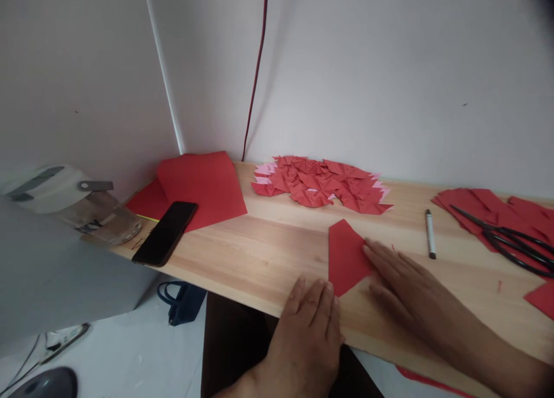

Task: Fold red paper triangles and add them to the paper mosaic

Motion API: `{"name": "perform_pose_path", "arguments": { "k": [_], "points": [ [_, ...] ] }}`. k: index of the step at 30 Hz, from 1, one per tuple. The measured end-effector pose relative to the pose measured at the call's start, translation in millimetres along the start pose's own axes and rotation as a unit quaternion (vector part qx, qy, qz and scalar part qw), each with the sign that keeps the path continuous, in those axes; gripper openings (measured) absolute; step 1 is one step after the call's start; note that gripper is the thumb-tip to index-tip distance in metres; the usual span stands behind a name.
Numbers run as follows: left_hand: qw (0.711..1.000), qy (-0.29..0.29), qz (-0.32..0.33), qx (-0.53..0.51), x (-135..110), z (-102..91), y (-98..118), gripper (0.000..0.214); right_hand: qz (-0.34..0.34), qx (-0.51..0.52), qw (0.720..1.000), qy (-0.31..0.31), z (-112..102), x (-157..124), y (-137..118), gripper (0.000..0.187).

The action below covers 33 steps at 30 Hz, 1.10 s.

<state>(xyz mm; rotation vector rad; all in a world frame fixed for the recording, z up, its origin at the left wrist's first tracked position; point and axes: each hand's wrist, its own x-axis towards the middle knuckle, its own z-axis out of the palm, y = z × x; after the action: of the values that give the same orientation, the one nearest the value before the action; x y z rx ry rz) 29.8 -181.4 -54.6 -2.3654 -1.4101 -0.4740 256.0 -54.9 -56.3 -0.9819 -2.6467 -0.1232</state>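
Observation:
A folded piece of red paper (347,258) lies flat on the wooden table (255,254) in front of me. My left hand (309,331) rests at the table's front edge, its fingers stretched out and the tips by the paper's lower left corner. Along the paper's right side lies my right hand (404,282), fingers extended, with the tips touching the paper's edge. Neither hand grips anything. A white marker (430,235) with a dark cap lies beyond my right hand.
Folded red and pink paper pieces (320,181) lie by the wall. Black-handled scissors (508,242) rest on red folded papers (471,205) at right. Leftward are large red sheets (203,181), a black phone (165,233) and a clear bottle (101,219) near the edge.

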Motion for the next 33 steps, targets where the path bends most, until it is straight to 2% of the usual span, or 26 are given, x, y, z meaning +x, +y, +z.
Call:
{"name": "perform_pose_path", "arguments": {
  "k": [2, 4, 6, 9, 12, 14, 15, 16, 18, 21, 22, 23, 25, 29, 31, 33],
  "points": [
    [1.000, -0.015, 0.002, 0.007, 1.2, -1.7, 0.1, 0.035, 0.064, 0.062, 0.996, -0.021, -1.4, 17.1, 16.0, 0.056],
    [1.000, -0.028, 0.002, 0.012, 2.7, -3.0, -0.2, 0.035, 0.087, 0.107, 0.990, -0.020, -2.9, 40.6, 25.5, 0.053],
    [0.999, -0.034, 0.002, 0.013, 3.8, -2.9, -0.7, 0.035, 0.091, 0.137, 0.986, -0.014, -3.4, 66.2, 29.1, 0.050],
    [0.999, -0.033, 0.000, -0.001, 2.8, -0.7, -2.0, 0.036, 0.144, 0.210, 0.966, -0.038, -2.4, 96.3, 28.0, 0.049],
    [0.999, -0.033, 0.002, -0.035, -1.1, -1.2, -5.4, 0.036, 0.157, 0.254, 0.953, -0.049, -1.8, 108.3, 26.1, 0.034],
    [0.995, -0.022, -0.010, -0.093, -1.5, -5.4, -11.4, 0.036, 0.156, 0.266, 0.950, -0.050, -3.4, 108.2, 26.6, 0.021],
    [0.990, -0.014, -0.026, -0.138, 0.4, -8.3, -16.1, 0.036, 0.156, 0.276, 0.947, -0.052, -5.2, 107.0, 27.3, 0.020],
    [0.979, 0.004, -0.057, -0.194, 4.3, -11.2, -21.9, 0.037, 0.157, 0.285, 0.944, -0.054, -7.5, 105.6, 28.2, 0.023],
    [0.940, -0.009, -0.126, -0.317, 19.1, -14.9, -35.8, 0.048, 0.167, 0.316, 0.932, -0.058, -13.9, 103.3, 30.0, 0.028],
    [0.836, -0.011, -0.264, -0.481, 54.4, -11.1, -55.8, 0.063, 0.201, 0.397, 0.894, -0.050, -26.2, 102.5, 30.8, 0.033],
    [0.804, -0.008, -0.287, -0.520, 67.3, -7.8, -60.3, 0.072, 0.212, 0.420, 0.881, -0.041, -30.3, 102.8, 30.6, 0.034],
    [0.785, -0.010, -0.292, -0.546, 79.8, -4.0, -63.4, 0.077, 0.221, 0.435, 0.873, -0.029, -34.2, 103.0, 30.5, 0.035],
    [0.772, -0.010, -0.262, -0.579, 101.4, 3.2, -65.3, 0.066, 0.232, 0.441, 0.867, 0.002, -40.1, 103.1, 30.8, 0.035],
    [0.804, -0.051, -0.189, -0.562, 129.3, 14.7, -62.1, 0.019, 0.246, 0.425, 0.870, 0.050, -44.1, 101.4, 38.2, 0.034],
    [0.792, -0.070, -0.194, -0.574, 136.6, 21.3, -62.1, 0.016, 0.239, 0.410, 0.878, 0.061, -46.4, 98.4, 47.2, 0.033],
    [0.768, -0.075, -0.217, -0.598, 139.8, 28.6, -64.6, 0.018, 0.231, 0.368, 0.898, 0.074, -52.4, 91.0, 62.3, 0.032]
  ]
}}
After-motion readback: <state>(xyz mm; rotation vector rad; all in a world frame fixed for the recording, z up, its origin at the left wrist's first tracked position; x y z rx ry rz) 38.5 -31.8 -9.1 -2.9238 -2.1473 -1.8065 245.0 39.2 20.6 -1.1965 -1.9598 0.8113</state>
